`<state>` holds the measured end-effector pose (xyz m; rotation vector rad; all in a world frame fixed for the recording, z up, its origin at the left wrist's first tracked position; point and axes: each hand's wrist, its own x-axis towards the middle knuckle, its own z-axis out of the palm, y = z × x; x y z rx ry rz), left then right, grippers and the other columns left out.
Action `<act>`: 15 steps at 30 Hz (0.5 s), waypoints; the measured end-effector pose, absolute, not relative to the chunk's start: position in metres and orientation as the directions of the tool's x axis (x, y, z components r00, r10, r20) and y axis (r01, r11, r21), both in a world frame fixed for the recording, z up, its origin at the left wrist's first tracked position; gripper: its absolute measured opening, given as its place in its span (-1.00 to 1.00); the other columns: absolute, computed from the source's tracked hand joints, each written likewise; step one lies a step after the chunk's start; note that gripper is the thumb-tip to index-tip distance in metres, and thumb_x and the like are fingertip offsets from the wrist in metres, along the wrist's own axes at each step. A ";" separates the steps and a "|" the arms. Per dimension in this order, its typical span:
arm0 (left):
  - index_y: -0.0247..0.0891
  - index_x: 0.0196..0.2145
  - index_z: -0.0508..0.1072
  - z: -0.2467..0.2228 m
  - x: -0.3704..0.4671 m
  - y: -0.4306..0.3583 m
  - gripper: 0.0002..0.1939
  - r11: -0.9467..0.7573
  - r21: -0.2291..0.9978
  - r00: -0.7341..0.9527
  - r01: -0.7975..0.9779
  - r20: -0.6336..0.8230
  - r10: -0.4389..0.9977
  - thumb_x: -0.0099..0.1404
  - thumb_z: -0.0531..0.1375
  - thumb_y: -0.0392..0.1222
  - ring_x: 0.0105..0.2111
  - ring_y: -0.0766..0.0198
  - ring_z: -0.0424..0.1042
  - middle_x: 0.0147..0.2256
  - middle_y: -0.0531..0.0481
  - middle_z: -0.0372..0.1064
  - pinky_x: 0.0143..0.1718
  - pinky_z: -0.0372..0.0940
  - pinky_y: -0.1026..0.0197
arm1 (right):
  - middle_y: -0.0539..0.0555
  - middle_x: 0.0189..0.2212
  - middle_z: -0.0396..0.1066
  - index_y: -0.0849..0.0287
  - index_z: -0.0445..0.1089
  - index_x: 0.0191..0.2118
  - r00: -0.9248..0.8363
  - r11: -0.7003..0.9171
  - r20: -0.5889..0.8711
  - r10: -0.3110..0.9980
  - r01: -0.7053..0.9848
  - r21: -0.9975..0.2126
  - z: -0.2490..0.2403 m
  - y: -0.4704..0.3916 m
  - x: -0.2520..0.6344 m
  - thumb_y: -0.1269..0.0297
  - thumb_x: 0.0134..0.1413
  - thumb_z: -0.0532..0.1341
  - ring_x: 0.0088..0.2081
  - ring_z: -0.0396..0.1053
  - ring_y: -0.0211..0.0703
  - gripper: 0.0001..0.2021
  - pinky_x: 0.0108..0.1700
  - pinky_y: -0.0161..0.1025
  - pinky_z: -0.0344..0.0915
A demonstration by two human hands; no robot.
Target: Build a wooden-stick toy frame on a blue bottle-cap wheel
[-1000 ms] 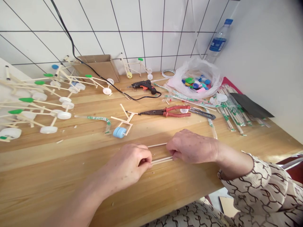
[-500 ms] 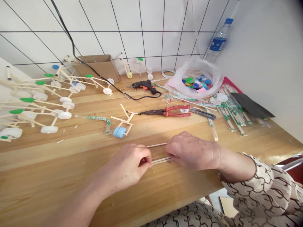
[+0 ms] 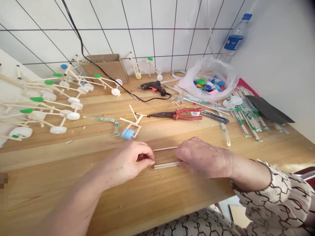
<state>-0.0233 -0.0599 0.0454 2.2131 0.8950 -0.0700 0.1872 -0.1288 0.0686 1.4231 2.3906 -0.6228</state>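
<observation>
Left hand [image 3: 133, 159]: fingers curled narrow by the sticks' left ends, hold unclear | Right hand [image 3: 205, 158]: pinching their right ends | Paired sticks [image 3: 166, 166]: between both hands, nearer than a single stick [image 3: 165, 148]

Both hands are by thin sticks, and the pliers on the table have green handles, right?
Not quite: in the head view, the pliers on the table have red handles, not green. The left hand and right hand are by thin sticks.
</observation>
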 end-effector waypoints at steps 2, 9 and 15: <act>-0.21 -0.48 0.50 0.046 -0.019 -0.062 -0.81 -0.483 0.615 0.756 0.623 -0.315 0.573 0.19 0.12 -0.17 -0.49 0.36 0.31 -0.46 0.07 0.44 -0.43 0.16 0.29 | 0.19 -0.42 0.49 0.26 0.43 -0.37 -0.471 0.421 -0.452 0.757 0.882 -0.214 0.068 -0.129 0.188 0.42 0.10 0.11 -0.35 0.42 -0.08 -0.84 -0.34 -0.23 0.19; -0.25 -0.46 0.48 0.039 -0.007 -0.077 -0.89 -0.586 0.546 0.783 0.599 -0.247 0.571 0.14 0.17 -0.21 -0.46 0.31 0.32 -0.47 0.04 0.38 -0.44 0.15 0.27 | 0.19 -0.44 0.49 0.27 0.44 -0.38 -0.482 0.424 -0.418 0.770 0.876 -0.230 0.061 -0.130 0.187 0.40 0.10 0.10 -0.40 0.40 -0.13 -0.82 -0.38 -0.25 0.13; -0.24 -0.49 0.43 0.034 -0.005 -0.083 -0.83 -0.633 0.549 0.818 0.546 -0.186 0.545 0.19 0.08 -0.33 -0.45 0.34 0.31 -0.45 0.05 0.38 -0.41 0.15 0.28 | 0.10 -0.46 0.48 0.24 0.44 -0.43 -0.418 0.315 -0.341 0.842 0.894 -0.319 0.079 -0.119 0.203 0.45 0.03 0.11 -0.41 0.36 -0.21 -0.84 -0.38 -0.30 0.13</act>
